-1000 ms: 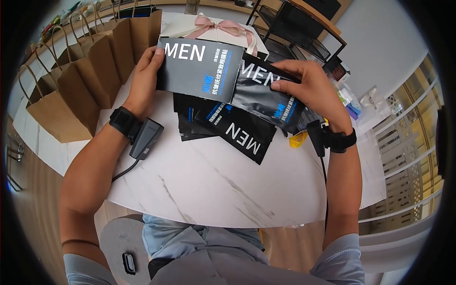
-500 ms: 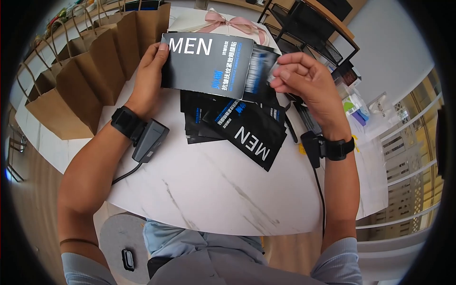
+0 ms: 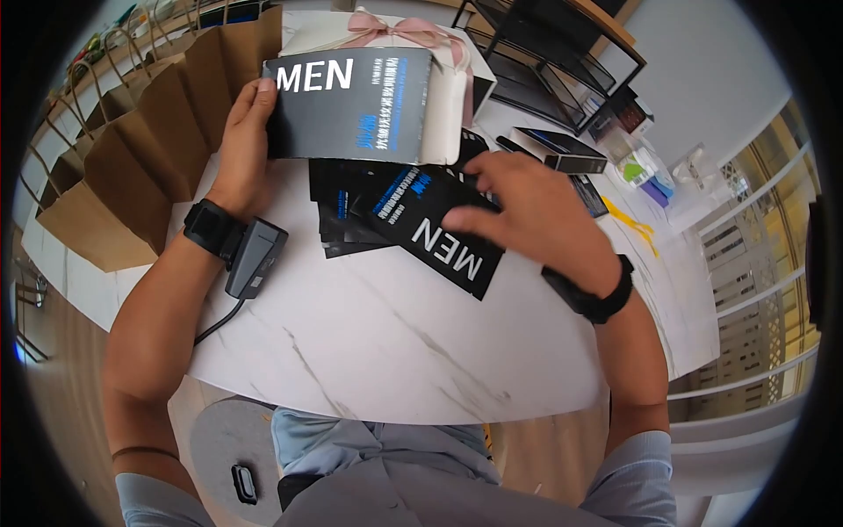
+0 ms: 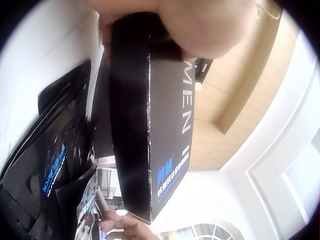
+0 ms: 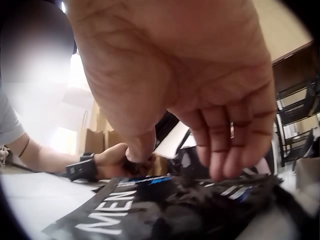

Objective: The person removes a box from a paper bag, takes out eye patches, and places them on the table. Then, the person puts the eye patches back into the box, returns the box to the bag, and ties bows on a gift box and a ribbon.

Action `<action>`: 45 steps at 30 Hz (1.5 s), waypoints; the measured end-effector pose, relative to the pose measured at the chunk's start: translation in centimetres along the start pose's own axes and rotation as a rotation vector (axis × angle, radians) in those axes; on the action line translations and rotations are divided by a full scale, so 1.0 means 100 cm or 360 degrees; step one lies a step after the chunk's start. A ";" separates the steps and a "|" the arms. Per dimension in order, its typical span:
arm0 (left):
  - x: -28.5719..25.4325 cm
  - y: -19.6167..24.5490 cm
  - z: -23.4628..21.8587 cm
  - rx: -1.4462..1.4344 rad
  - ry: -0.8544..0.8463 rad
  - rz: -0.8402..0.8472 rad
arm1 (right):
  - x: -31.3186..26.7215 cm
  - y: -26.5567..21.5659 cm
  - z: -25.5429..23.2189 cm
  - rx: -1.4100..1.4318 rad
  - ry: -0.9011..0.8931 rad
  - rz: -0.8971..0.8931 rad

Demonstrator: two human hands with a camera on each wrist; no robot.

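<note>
The box (image 3: 342, 105) is held above the desk (image 3: 395, 351) by the left grip (image 3: 239, 140) at one end; it is likely light but crushable. Over the packets (image 3: 414, 209), the right grip (image 3: 536, 220) is parted, apparently empty. Such slick, soft packets are best pinched by an edge.

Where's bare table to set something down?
The widest bare patch of white marbled tabletop lies between the pile of flat black sachets and the near edge. A smaller one runs between the black right-wrist strap and the right edge. Crowded: the pile under the right hand, the brown paper bags at left, the white gift box with pink ribbon behind.
</note>
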State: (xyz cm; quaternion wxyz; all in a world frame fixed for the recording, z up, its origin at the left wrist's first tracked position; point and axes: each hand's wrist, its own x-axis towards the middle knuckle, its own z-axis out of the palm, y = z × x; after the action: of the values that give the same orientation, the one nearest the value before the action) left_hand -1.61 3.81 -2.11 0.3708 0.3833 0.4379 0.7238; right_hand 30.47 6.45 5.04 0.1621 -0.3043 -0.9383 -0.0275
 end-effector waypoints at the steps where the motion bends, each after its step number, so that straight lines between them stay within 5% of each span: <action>1: -0.002 0.002 0.002 0.0015 0.0025 -0.0012 | -0.001 -0.007 0.002 -0.0132 -0.0210 0.0036; 8: 0.001 -0.001 -0.001 0.0133 0.0034 0.0107 | -0.006 0.017 0.013 0.0350 -0.0106 0.0089; 10: -0.001 0.003 0.000 0.0086 0.0058 0.0035 | -0.010 0.015 0.005 0.0515 -0.0101 0.0389; 11: 0.001 0.001 0.000 0.0085 0.0062 0.0053 | -0.011 0.023 0.014 0.0634 0.0126 0.0267; 14: 0.005 -0.004 -0.006 0.0101 0.0050 0.0173 | -0.021 0.046 0.007 0.0449 0.0674 0.0507; 17: 0.002 -0.003 0.001 0.0114 0.0075 0.0105 | -0.015 0.053 -0.022 0.0964 0.1127 0.0434; 22: 0.005 -0.004 -0.001 0.0141 0.0030 0.0177 | 0.000 0.031 -0.036 0.0778 0.0612 0.0303; 26: 0.000 -0.001 0.001 0.0154 0.0081 0.0143 | 0.008 0.018 -0.038 0.1171 0.0299 0.0412; 29: 0.001 -0.002 0.004 0.0161 0.0010 0.0161 | 0.017 0.029 -0.047 0.0853 -0.0077 0.0195; 45: -0.006 0.004 0.010 0.0146 -0.0148 0.0080 | 0.045 0.032 -0.047 0.0949 -0.0208 -0.0001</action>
State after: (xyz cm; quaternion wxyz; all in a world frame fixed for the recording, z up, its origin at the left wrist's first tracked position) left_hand -0.57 3.46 -1.60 0.3545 0.4441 0.4430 0.6934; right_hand 30.28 10.90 10.78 0.1835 -0.2443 -0.9135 0.2686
